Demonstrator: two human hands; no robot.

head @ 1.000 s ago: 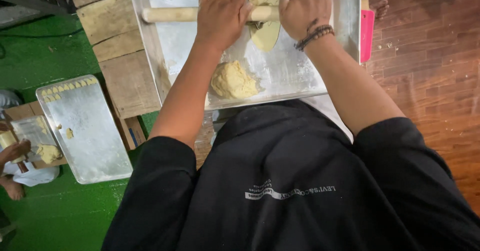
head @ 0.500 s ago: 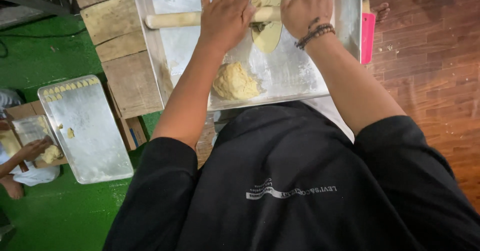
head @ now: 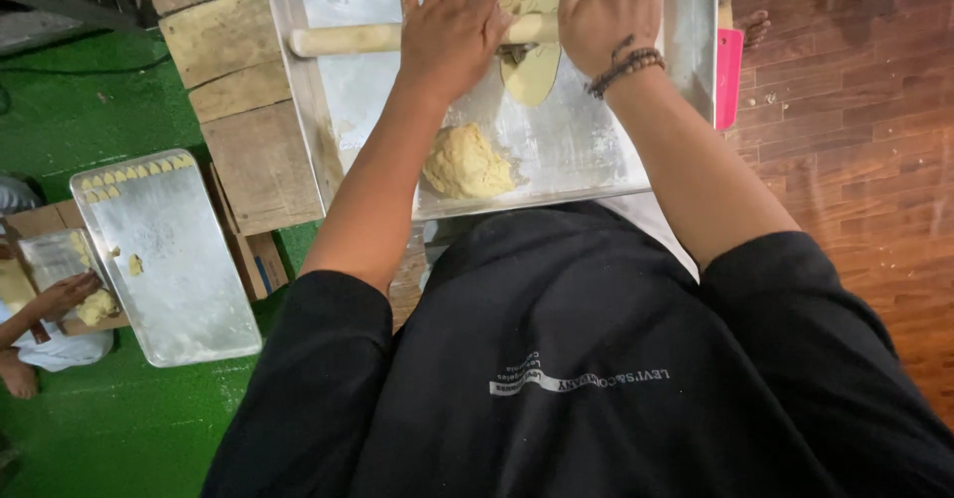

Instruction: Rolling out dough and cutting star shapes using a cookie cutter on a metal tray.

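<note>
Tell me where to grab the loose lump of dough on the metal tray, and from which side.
Take the dough lump from above, fingers cupped around its rounded sides. It sits as a soft mound near the front rim of the tray, free of the rolling pin and both hands. The left hand looks nearest; bare tray around the lump leaves room for fingertips.

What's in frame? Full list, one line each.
rolling pin: 1, pale wood, across the big tray under both palms
flattened dough: 1, yellow, under the pin
dough lump: 1, yellow, tray's near edge
big tray: 1, silver, on wooden boards
pink scraper: 1, tray's right side
small tray: 1, silver, on green floor, cut dough pieces along its far edge
another person's hand: 1, far left
beaded bracelet: 1, dark, right wrist
left hand: on pin
right hand: on pin
</note>
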